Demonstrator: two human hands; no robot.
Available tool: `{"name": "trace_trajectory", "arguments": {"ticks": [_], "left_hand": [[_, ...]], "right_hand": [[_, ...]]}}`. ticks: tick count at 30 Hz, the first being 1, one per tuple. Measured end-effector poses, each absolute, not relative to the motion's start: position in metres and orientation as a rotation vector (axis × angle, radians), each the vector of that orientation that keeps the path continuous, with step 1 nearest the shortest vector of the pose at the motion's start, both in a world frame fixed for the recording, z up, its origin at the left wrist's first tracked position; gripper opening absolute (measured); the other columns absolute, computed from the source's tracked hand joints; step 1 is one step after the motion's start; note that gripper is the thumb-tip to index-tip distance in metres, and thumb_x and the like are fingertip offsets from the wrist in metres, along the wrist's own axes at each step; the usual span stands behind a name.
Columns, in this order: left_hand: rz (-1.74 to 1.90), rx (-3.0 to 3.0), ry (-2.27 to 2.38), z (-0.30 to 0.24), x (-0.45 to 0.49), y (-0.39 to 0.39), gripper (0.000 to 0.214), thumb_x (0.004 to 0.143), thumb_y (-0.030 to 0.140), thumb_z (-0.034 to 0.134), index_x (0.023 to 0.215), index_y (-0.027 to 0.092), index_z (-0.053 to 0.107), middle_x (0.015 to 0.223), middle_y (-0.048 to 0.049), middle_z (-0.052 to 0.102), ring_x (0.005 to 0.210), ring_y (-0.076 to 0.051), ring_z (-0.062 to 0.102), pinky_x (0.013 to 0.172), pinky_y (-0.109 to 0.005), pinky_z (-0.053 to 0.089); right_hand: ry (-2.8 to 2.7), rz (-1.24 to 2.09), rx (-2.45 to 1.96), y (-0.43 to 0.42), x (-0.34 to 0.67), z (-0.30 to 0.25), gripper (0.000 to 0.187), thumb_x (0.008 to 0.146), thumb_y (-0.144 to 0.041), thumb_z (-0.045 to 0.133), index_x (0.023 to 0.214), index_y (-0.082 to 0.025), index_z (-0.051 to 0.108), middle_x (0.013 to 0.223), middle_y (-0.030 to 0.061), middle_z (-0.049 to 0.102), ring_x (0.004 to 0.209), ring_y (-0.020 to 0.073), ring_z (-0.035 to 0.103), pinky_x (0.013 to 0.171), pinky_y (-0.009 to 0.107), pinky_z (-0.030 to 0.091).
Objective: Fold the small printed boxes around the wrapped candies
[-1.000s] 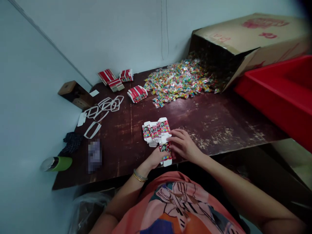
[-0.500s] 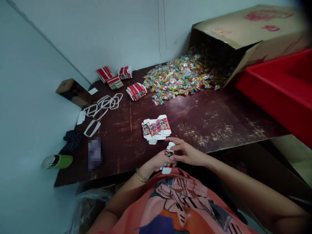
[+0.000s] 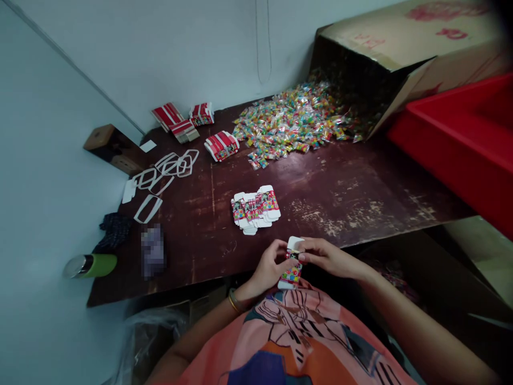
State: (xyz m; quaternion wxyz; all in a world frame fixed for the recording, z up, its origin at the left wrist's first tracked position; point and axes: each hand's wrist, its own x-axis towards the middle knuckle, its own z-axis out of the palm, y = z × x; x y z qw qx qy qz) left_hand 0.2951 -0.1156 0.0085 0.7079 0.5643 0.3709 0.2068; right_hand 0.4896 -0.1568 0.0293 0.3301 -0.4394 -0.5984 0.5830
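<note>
Both my hands hold one small printed carton [image 3: 292, 266] just over the near edge of the dark wooden table [image 3: 344, 198]. My left hand [image 3: 269, 267] grips its lower left side. My right hand [image 3: 323, 255] pinches its white top flap. A short stack of flat printed cartons [image 3: 255, 208] lies on the table just beyond my hands. Farther back, a heap of small wrapped candies [image 3: 288, 123] spills from a tipped cardboard box [image 3: 404, 48].
A red plastic bin [image 3: 465, 139] stands at the right. Red-striped flat carton bundles [image 3: 219, 144] and white cut-out scraps [image 3: 160, 176] lie at the back left. A green bottle [image 3: 91, 265], a dark cloth [image 3: 114, 229] and a wooden block [image 3: 108, 147] sit along the left edge.
My hands took one carton off the stack and drew it toward my body. The carton now stands more upright between both hands.
</note>
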Motion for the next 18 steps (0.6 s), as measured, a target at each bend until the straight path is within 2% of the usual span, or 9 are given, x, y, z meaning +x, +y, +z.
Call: {"name": "trace_trajectory", "arguments": {"ticks": [3, 6, 11, 14, 16, 18], "left_hand": [[0.585, 1.239, 0.882, 0.01, 0.291, -0.12, 0.056, 0.07, 0.033, 0.076, 0.114, 0.02, 0.043, 0.084, -0.0004, 0.065, 0.073, -0.013, 0.059, 0.069, -0.023, 0.044], [0.601, 1.277, 0.944, 0.008, 0.289, -0.124, 0.058, 0.069, 0.034, 0.077, 0.115, 0.021, 0.044, 0.084, -0.0016, 0.067, 0.072, -0.014, 0.061, 0.069, -0.024, 0.045], [0.51, 1.504, 1.032, 0.002, 0.28, -0.127, 0.044, 0.066, 0.038, 0.078, 0.103, 0.02, 0.062, 0.077, -0.0008, 0.067, 0.069, -0.015, 0.058, 0.069, -0.024, 0.044], [0.514, 1.592, 0.97, 0.001, 0.274, -0.129, 0.029, 0.075, 0.041, 0.069, 0.097, 0.021, 0.072, 0.081, -0.0041, 0.067, 0.073, -0.017, 0.059, 0.075, -0.027, 0.045], [0.551, 1.604, 0.92, 0.002, 0.271, -0.131, 0.03, 0.083, 0.041, 0.059, 0.099, 0.021, 0.074, 0.08, -0.0053, 0.065, 0.072, -0.017, 0.058, 0.075, -0.027, 0.044], [0.598, 1.579, 0.924, 0.004, 0.272, -0.134, 0.033, 0.086, 0.04, 0.053, 0.102, 0.02, 0.074, 0.077, -0.0049, 0.063, 0.07, -0.016, 0.056, 0.073, -0.027, 0.044]], "right_hand": [[-1.316, 1.424, -1.211, -0.167, 0.478, 0.02, 0.019, 0.089, -0.038, 0.059, 0.096, -0.021, 0.061, 0.093, 0.0018, 0.059, 0.083, 0.0151, 0.055, 0.079, 0.028, 0.046], [-0.877, 1.26, -1.294, -0.177, 0.462, 0.011, 0.032, 0.086, -0.039, 0.062, 0.113, -0.025, 0.053, 0.103, 0.0029, 0.06, 0.083, 0.0148, 0.058, 0.076, 0.028, 0.049], [-0.525, 1.504, -1.278, -0.185, 0.455, -0.003, 0.03, 0.075, -0.042, 0.073, 0.088, -0.018, 0.061, 0.073, -0.0008, 0.058, 0.061, 0.0098, 0.052, 0.053, 0.02, 0.043], [-0.283, 1.788, -1.126, -0.182, 0.459, -0.003, 0.031, 0.067, -0.032, 0.079, 0.088, -0.017, 0.06, 0.062, -0.0058, 0.049, 0.05, 0.0048, 0.04, 0.041, 0.014, 0.029], [-0.174, 1.981, -1.0, -0.179, 0.461, 0.002, 0.03, 0.067, -0.027, 0.077, 0.089, -0.017, 0.06, 0.059, -0.0073, 0.045, 0.047, 0.0035, 0.034, 0.038, 0.012, 0.02], [-0.114, 2.095, -0.911, -0.175, 0.462, 0.007, 0.028, 0.068, -0.024, 0.074, 0.09, -0.016, 0.059, 0.059, -0.0074, 0.044, 0.045, 0.003, 0.033, 0.037, 0.012, 0.017]]}}
